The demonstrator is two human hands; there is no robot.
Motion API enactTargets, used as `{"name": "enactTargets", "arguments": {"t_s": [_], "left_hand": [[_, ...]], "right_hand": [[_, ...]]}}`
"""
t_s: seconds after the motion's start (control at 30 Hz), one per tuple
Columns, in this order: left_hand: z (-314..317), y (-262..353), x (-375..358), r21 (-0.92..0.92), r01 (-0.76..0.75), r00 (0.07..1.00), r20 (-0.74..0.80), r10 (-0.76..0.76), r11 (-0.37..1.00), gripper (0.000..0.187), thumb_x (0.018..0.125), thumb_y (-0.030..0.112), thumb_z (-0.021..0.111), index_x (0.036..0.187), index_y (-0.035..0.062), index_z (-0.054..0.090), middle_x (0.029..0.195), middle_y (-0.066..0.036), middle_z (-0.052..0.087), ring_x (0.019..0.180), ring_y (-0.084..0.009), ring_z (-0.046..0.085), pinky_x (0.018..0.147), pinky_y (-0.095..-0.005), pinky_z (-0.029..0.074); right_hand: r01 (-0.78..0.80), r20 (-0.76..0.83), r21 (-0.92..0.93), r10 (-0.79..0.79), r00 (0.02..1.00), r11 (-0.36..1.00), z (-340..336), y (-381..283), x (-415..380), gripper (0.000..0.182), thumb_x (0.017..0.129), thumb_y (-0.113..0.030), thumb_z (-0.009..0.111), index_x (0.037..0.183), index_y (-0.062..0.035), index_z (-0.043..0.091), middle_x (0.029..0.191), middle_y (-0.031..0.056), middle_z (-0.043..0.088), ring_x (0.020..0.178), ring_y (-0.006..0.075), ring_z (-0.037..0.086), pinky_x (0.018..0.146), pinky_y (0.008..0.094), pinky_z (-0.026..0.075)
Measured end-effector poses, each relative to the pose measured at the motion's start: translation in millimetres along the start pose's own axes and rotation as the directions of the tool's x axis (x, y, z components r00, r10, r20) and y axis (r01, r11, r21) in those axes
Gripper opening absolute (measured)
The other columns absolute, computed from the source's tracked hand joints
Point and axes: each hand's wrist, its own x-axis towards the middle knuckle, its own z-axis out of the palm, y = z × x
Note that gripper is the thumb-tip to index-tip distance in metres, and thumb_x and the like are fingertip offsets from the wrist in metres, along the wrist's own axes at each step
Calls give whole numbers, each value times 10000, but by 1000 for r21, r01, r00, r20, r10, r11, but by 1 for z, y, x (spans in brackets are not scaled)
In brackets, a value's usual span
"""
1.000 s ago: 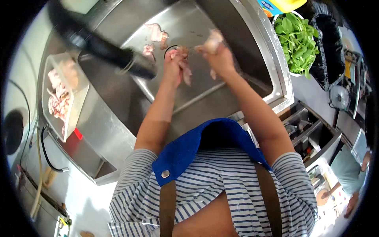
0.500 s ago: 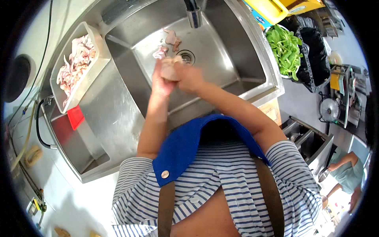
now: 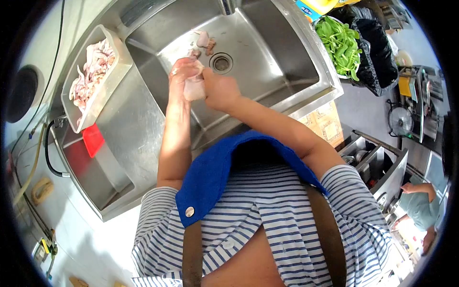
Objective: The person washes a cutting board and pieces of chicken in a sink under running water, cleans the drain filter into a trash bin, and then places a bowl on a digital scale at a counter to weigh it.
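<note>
Over the sink (image 3: 258,91), my left hand (image 3: 178,76) is closed around a pale piece of raw chicken (image 3: 194,89). The smooth, rounded end of the piece hangs toward my wrist. My right hand (image 3: 221,90) is curled against its right side, with thumb and fingers pinching its upper edge; the exact grip is partly hidden. Just beyond my hands, a few small raw meat pieces (image 3: 204,40) lie on the sink floor, left of the round drain (image 3: 221,63). One of them is partly covered by my left fingers.
A white plastic tub (image 3: 116,67) of raw meat pieces stands on the steel drainboard (image 3: 131,119) to the left. Near it is a red plastic item (image 3: 93,139). The faucet (image 3: 226,6) hangs at the back. Leafy greens (image 3: 337,48) and a black-lined bin (image 3: 377,62) are right. Another person (image 3: 420,210) works at far right.
Both hands have shifted left and slightly toward me with the chicken piece, still held together. The view has tilted a little, and the drain now shows fully.
</note>
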Motion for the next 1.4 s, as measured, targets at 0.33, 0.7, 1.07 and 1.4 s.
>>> {"name": "enactTargets", "arguments": {"t_s": [0.33, 0.7, 1.07, 1.4], "left_hand": [[-24, -59, 12, -132, 227, 967, -88, -240, 965, 233, 637, -11, 507, 863, 42, 494, 774, -89, 518, 697, -226, 543, 653, -330, 470], [-43, -107, 7, -194, 400, 866, -241, -439, 896, 148, 721, 131, 581, 867, 105, 574, 831, -62, 589, 739, -202, 574, 621, -335, 484], [-88, 122, 6, -330, -469, 880, -255, 402, 819, 142, 712, 138, 559, 842, 103, 516, 839, -54, 552, 804, -203, 558, 745, -358, 491], [-130, 190, 50, 924, 75, 292, 339, 894, -374, 252, 700, 122, 602, 950, 87, 615, 1038, -152, 557, 916, -295, 542, 778, -372, 444]], "right_hand": [[-84, 120, -31, 87, 989, 996, 16, 29, -11, 323, 636, -146, 569, 935, -61, 479, 687, 170, 603, 674, 350, 594, 601, 452, 461], [-134, 299, -87, 154, 942, 987, 39, 48, 1, 347, 691, -259, 604, 973, -71, 533, 855, 178, 616, 805, 350, 597, 704, 438, 473], [118, 123, 537, -216, 969, 835, -12, -29, 40, 488, 662, -114, 627, 1124, -92, 474, 885, 139, 582, 751, 272, 577, 682, 336, 453], [3, 380, 215, -87, 921, 977, 16, 74, -4, 288, 723, -148, 525, 999, -76, 561, 773, 115, 594, 730, 280, 576, 665, 379, 446]]}}
